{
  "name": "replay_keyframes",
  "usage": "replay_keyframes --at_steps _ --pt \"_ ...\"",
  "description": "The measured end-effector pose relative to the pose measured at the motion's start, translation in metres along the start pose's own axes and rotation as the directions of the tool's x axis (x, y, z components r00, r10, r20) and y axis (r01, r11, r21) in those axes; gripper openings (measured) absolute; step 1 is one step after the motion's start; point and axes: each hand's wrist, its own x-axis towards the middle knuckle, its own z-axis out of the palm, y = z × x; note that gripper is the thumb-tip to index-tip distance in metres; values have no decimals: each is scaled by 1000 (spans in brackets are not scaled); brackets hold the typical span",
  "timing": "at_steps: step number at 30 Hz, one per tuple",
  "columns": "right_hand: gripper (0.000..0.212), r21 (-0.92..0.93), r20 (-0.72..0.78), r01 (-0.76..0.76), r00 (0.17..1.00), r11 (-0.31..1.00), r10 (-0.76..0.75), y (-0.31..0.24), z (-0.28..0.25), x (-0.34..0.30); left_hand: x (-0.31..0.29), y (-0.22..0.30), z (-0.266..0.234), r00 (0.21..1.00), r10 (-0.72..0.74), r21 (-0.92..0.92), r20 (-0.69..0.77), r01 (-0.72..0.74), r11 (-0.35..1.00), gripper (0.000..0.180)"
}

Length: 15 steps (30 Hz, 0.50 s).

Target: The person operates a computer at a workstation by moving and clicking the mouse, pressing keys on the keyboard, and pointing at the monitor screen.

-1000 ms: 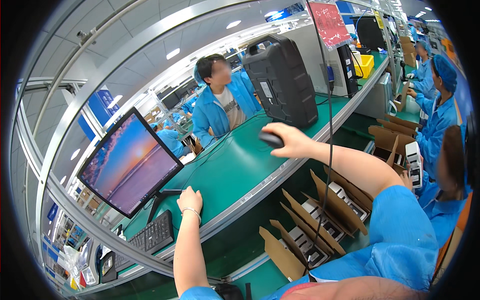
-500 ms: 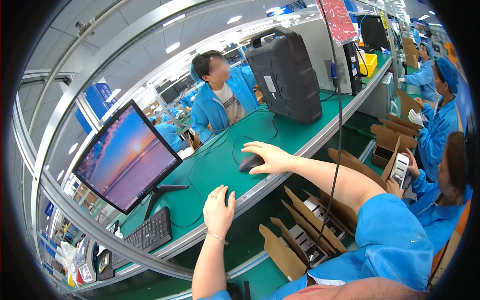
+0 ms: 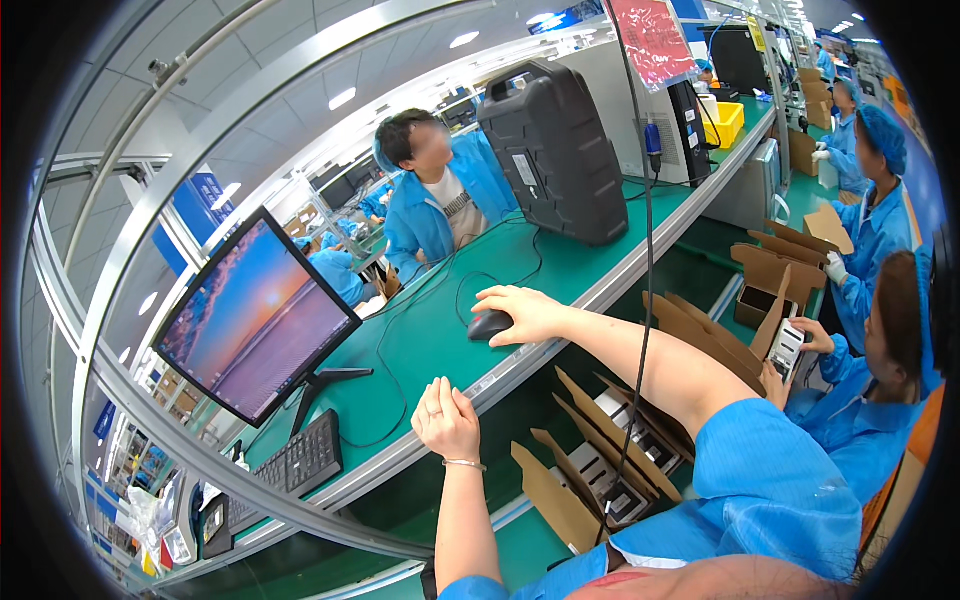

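Computer mouse point(image 3: 488, 326), black, directly beneath right grip point(image 3: 524, 314), clasped from above on green surface point(image 3: 415, 345). Left grip point(image 3: 447, 420) by the front edge, fingers loosely bent; palm hidden, cannot tell whether fully closed. Left of both grips, monitor point(image 3: 262, 320) and black keyboard point(image 3: 298, 455); beyond right grip, upright black hard case point(image 3: 560, 150); right of left grip, open cardboard boxes point(image 3: 545, 500).

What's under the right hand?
Under the right hand is a black mouse on the green bench top. The mouse's left part shows; the rest is covered by the hand.
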Motion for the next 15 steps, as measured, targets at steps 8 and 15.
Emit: replay_keyframes --at_steps 8,15 --pt "57 45 -12 -2 1000 999 3 1 3 0 1 3 -5 1000 5 -13 -6 -5 1000 18" --pt "58 52 -29 26 999 998 -24 7 4 5 2 2 -2 1000 -10 -24 20 10 1000 19"
